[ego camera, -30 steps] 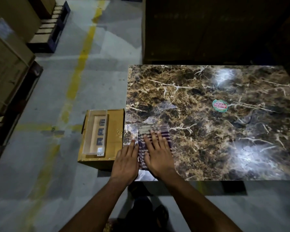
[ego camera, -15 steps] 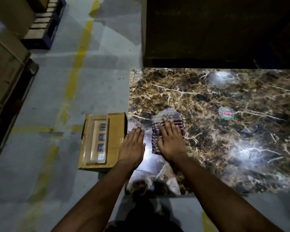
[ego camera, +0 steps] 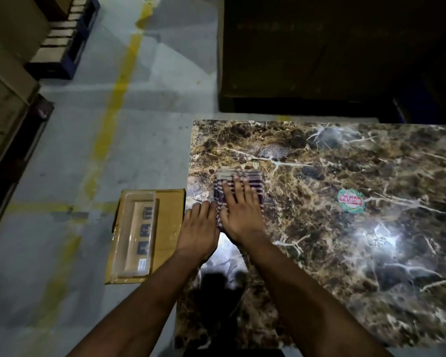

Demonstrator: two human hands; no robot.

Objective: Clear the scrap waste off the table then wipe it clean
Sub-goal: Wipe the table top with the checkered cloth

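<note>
A dark brown marble-patterned table fills the right of the view. On its left part lies a folded purple-and-white checked cloth. My right hand presses flat on the cloth with straight, spread fingers. My left hand rests flat on the table's left edge, right beside the cloth, fingers straight. A round green-and-red sticker is stuck to the tabletop to the right of the cloth.
A cardboard box with a clear plastic package on top stands on the floor against the table's left edge. Stacked cartons and pallets line the far left. A big dark crate stands behind the table. A yellow line crosses the grey floor.
My right hand has pushed the cloth away from me, up the table's left part. My left hand has followed along the left edge. The view has shifted nearer the table.
</note>
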